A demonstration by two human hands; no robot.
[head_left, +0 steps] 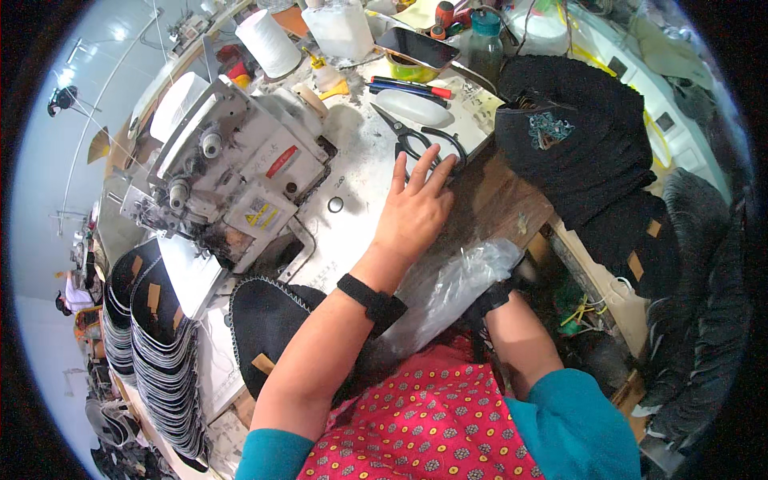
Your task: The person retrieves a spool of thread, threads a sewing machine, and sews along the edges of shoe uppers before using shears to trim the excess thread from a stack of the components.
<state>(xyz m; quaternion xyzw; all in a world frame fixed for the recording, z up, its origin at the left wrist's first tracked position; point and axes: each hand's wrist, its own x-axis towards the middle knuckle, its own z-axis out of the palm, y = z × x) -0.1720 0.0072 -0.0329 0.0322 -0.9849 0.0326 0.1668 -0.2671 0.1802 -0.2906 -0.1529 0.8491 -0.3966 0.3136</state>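
Clock directions are taken from the left hand [414, 218], with 12 o'clock at the top of the view. The scissors [434, 138] lie on the white work surface [340, 248] at 12 o'clock, blades pointing toward 11. The left fingers are extended and spread, with their tips over the scissor handles; they are not closed around them. The right hand [486, 301], at about 4 o'clock, is largely obscured beside the clear plastic bag [472, 276]; the state of its fingers cannot be determined. The bag is crumpled, and its contents cannot be identified.

Containers:
- Translucent white jug [342, 32]: 11 o'clock, upright; contents not discernible.
- Small bottle with yellow nozzle [326, 78]: 11 o'clock, nearer than the jug.
- Clear bottle with teal cap [485, 52]: 1 o'clock, upright; contents not discernible.

At 2 o'clock, a black fabric bundle [604, 96] bears a tangle of pale bluish strands [549, 130]. The sewing machine [256, 172] stands between 9 and 10 o'clock. Stacked black pieces [164, 368] with pale edges occupy 8 o'clock.
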